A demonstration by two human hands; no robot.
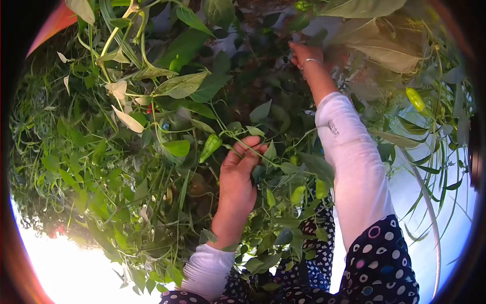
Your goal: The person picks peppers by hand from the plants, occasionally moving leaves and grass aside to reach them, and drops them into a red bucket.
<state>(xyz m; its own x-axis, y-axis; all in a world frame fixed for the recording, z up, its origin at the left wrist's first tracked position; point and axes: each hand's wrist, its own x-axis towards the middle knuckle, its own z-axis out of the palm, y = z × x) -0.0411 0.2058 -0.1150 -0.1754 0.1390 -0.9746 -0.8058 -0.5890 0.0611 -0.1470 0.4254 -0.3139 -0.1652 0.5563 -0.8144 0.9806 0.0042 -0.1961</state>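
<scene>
We note left hand (238,177) pinching stem (233,146) by pepper (210,147), centre; right hand (306,55) upper frame in leaves (283,76), grip hidden.

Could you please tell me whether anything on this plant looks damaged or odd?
Yes. The pale leaves upper left of the green pepper look curled and dried, and the big leaves beside the right hand are faded and limp.

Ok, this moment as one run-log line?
left hand pinches stem by green pepper | right hand up in foliage, grasp hidden
</scene>
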